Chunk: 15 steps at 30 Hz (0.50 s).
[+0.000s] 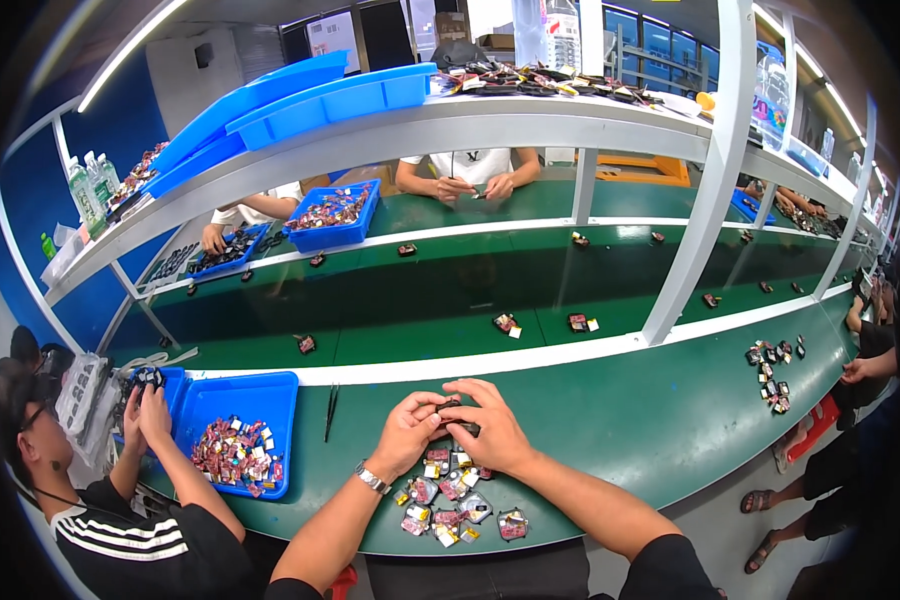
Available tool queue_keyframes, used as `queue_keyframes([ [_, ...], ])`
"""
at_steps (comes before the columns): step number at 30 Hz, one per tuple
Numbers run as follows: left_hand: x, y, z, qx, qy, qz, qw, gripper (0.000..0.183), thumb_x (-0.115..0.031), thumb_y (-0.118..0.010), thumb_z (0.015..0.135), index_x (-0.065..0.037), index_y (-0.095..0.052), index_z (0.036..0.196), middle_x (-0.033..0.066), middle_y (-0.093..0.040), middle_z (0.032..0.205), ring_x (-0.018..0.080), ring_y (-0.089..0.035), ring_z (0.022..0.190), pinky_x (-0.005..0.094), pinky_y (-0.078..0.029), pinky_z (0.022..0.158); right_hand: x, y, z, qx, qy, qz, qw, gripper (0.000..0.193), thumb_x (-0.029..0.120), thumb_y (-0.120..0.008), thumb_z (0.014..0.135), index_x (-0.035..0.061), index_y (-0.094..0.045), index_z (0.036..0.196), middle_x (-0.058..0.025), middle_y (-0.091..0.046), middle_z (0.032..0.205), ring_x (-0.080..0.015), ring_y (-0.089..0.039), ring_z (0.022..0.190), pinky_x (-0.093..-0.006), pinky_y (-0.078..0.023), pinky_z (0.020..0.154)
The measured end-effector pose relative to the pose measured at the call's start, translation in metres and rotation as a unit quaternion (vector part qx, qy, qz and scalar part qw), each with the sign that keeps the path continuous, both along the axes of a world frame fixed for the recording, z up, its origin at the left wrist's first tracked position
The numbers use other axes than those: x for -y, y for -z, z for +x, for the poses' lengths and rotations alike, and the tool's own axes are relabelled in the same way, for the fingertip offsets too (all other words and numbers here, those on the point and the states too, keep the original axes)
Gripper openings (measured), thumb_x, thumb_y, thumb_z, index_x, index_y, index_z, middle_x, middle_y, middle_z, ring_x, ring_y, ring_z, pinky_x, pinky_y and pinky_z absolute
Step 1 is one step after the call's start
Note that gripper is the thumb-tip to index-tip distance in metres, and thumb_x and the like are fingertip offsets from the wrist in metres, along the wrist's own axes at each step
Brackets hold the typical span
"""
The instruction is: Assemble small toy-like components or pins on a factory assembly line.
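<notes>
My left hand (406, 438), with a metal-band watch (373, 478) on its wrist, is closed on a small black plastic casing (449, 405). My right hand (498, 436) grips the same casing from the other side, and the fingers cover most of it. Just below the hands, on the green bench, lies a loose group of small electronic units (448, 518) with reddish boards, white and yellow parts and dark or clear shells. Left of my hands lies a pair of black tweezers (331, 412), touched by neither hand.
At left a blue tray (292, 420) holds many reddish boards; a co-worker (120, 520) handles parts beside it. A white rail (390, 371) and post (705, 180) border a belt (400, 310) carrying scattered units. More units (768, 375) lie right. Overhead, a shelf (470, 118) bears blue trays.
</notes>
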State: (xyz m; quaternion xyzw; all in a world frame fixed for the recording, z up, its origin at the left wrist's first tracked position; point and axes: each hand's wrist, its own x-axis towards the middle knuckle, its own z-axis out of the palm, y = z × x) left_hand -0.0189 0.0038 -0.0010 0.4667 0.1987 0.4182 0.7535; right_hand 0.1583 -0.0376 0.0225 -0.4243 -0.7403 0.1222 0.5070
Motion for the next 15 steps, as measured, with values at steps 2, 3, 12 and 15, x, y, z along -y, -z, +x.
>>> queue_keyframes([
  [2, 0.0008, -0.0009, 0.0021, 0.016, 0.002, -0.01, 1.0, 0.024, -0.001, -0.054, 0.095, -0.002, -0.049, 0.119, 0.0131, -0.061, 0.119, 0.0213, -0.061, 0.11, 0.0367, -0.052, 0.095, 0.0017, -0.0002, 0.0024, 0.009, 0.019, -0.007, 1.0, 0.02, 0.004, -0.07, 0.074, 0.0073, -0.073, 0.094, -0.0081, -0.062, 0.122, -0.0307, -0.051, 0.12, -0.0402, -0.044, 0.1],
  [3, 0.0002, 0.0005, 0.0018, 0.016, 0.002, -0.009, 1.0, 0.024, -0.001, -0.054, 0.095, -0.002, -0.049, 0.119, 0.0131, -0.061, 0.119, 0.0213, -0.061, 0.11, 0.0367, -0.052, 0.095, 0.0018, 0.0008, 0.002, 0.009, 0.02, -0.007, 1.0, 0.02, 0.004, -0.07, 0.074, 0.0073, -0.073, 0.094, -0.0081, -0.062, 0.122, -0.0307, -0.051, 0.12, -0.0402, -0.044, 0.1],
  [12, -0.0005, 0.0013, 0.0027, -0.005, -0.026, 0.019, 0.999, 0.025, -0.002, -0.053, 0.096, -0.002, -0.048, 0.121, 0.016, -0.057, 0.129, 0.0211, -0.061, 0.112, 0.0348, -0.053, 0.094, -0.0003, 0.0001, -0.0021, -0.001, 0.006, -0.023, 1.0, 0.02, 0.005, -0.069, 0.076, 0.006, -0.071, 0.096, -0.0103, -0.059, 0.125, -0.0323, -0.05, 0.122, -0.0415, -0.042, 0.102],
  [15, 0.0004, 0.0027, 0.0033, -0.003, -0.022, -0.006, 1.0, 0.028, -0.005, -0.053, 0.097, -0.003, -0.047, 0.123, 0.0136, -0.059, 0.123, 0.0197, -0.061, 0.111, 0.0359, -0.052, 0.095, 0.0032, -0.0027, 0.0004, 0.019, 0.016, -0.013, 1.0, 0.022, 0.005, -0.07, 0.076, 0.0051, -0.07, 0.098, -0.0111, -0.059, 0.124, -0.0316, -0.051, 0.119, -0.0405, -0.045, 0.098],
])
